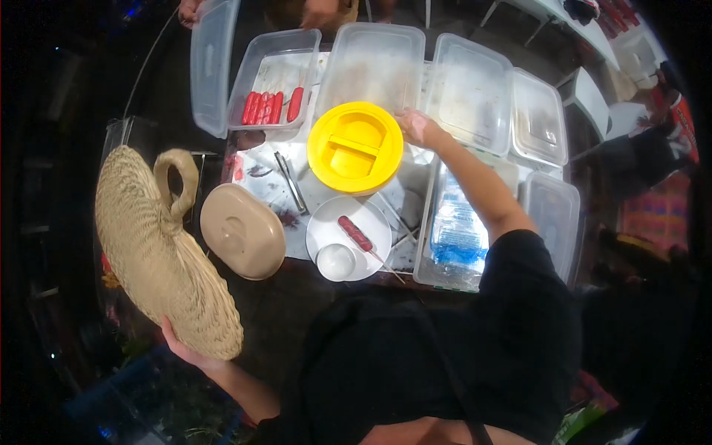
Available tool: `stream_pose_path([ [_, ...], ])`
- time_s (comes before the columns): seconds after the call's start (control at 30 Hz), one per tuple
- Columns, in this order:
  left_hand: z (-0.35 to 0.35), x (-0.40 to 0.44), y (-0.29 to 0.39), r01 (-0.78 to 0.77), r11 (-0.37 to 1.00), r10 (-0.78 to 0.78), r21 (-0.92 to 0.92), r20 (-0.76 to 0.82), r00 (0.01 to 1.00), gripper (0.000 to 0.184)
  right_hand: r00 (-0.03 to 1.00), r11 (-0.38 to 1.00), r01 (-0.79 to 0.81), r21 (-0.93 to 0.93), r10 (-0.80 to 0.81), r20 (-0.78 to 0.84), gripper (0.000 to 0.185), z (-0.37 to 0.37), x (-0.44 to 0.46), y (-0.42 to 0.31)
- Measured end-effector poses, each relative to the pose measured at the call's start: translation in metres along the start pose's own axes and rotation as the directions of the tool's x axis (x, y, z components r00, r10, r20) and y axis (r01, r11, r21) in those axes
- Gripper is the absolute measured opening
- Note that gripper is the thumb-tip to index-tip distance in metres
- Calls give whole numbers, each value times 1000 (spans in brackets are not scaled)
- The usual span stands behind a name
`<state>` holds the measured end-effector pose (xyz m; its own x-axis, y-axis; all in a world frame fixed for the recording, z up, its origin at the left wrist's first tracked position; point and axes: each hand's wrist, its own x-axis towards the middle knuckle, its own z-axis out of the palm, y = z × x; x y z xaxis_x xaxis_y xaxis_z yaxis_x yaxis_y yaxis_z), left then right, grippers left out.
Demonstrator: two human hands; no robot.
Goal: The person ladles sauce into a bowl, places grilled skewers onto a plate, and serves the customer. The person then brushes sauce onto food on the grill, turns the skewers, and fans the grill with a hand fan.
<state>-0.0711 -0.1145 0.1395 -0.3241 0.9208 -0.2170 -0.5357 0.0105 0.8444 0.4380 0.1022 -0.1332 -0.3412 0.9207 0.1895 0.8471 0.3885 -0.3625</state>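
My left hand grips the lower edge of a large woven straw fan with a looped handle. My right hand is stretched forward beside the rim of a round yellow lid, fingers drawn together; what they hold, if anything, is too small to make out. Closer to me, a white plate carries a dark red sausage on a stick and a small white bowl. Metal tongs lie left of the yellow lid, near a beige oval lid.
Red skewered sausages lie in an unlidded clear bin. Further plastic bins line the back and right; one holds blue-printed plastic packaging. Across the table, another person's hand is by an upright clear lid.
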Motion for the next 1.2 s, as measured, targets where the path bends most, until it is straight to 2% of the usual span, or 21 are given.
stream_pose_path([
  [0.1, -3, -10, 5, 91, 995, -83, -52, 131, 988, 56, 989, 978, -140, 157, 131, 65, 50, -23, 1, 3],
  [0.17, -4, -18, 6, 23, 997, -19, -73, 53, 998, 57, 884, 911, -412, 12, 403, -235, 56, -32, -7, 12],
  [0.27, -11, -30, 12, 24, 994, -23, -104, 8, 1000, 56, 873, 871, -458, 180, 478, -94, 65, -9, -1, 22],
  [0.4, -25, -28, 13, -7, 999, 5, -32, -61, 998, 57, 948, 938, -317, 143, 318, 16, 67, -7, -22, 39],
  [0.47, -15, -18, 9, 11, 1000, -10, -17, 56, 998, 56, 942, 943, -331, 23, 328, 74, 61, -14, -30, 49],
  [0.6, -3, -18, 2, 111, 988, -86, -104, 216, 973, 57, 915, 922, -363, 136, 326, 237, 60, -40, -45, 34],
  [0.67, -12, -17, 1, 112, 987, -87, -113, 205, 975, 58, 883, 903, -400, 159, 333, 329, 48, -38, -48, 37],
  [0.7, -14, -17, 0, 106, 987, -81, -122, 199, 977, 58, 880, 901, -403, 158, 335, 337, 48, -44, -43, 37],
  [0.77, -2, -15, 0, 108, 990, -94, -88, 149, 984, 58, 845, 825, -532, 190, 502, 184, 38, -80, -20, 25],
  [0.8, 10, -10, 1, 106, 993, -100, -54, 103, 990, 58, 825, 755, -550, 358, 557, 94, 42, -109, -19, 7],
  [0.83, 33, -11, -6, 71, 997, -70, -27, 33, 997, 56, 882, 635, -353, 687, 471, 17, 43, -126, -17, -3],
  [0.87, 61, -6, -20, 38, 999, -38, 2, -37, 999, 53, 912, 427, -178, 887, 409, -14, 44, -160, -37, -28],
  [0.9, 65, 5, -37, -42, 991, 63, 131, -159, 985, 38, 948, 437, -87, 895, 314, -61, 52, -192, -52, -56],
  [0.93, 55, 9, -66, -278, 829, 308, 486, 18, 951, 26, 955, 345, -11, 939, 283, -93, 64, -213, -84, -92],
  [0.97, 59, 1, -84, -610, 424, 378, 669, 481, 791, 26, 964, 242, 43, 969, 245, -104, 85, -231, -114, -145],
  [1.0, 62, -7, -101, -881, -19, 355, 473, 827, 436, 27, 977, 261, 37, 965, 195, -90, 108, -240, -145, -185],
  [1.03, 72, -26, -115, -794, 406, 199, 453, 804, 561, 27, 940, 300, -6, 954, 328, -97, 95, -235, -170, -200],
  [1.07, 83, -45, -130, -429, 832, 29, 352, 745, 666, 30, 884, 325, -60, 944, 457, -101, 84, -230, -195, -214],
  [1.1, 93, -64, -144, -33, 971, -136, 237, 658, 740, 36, 812, 335, -118, 935, 574, -103, 73, -225, -221, -228],
  [1.13, 97, -67, -150, 12, 941, -279, 338, 757, 591, 44, 750, 316, -123, 941, 650, -120, 58, -221, -257, -202],
  [1.2, 100, -82, -149, -298, 859, -303, 416, 883, 359, 50, 645, 247, -36, 968, 746, -166, 50, -202, -314, -154],
])
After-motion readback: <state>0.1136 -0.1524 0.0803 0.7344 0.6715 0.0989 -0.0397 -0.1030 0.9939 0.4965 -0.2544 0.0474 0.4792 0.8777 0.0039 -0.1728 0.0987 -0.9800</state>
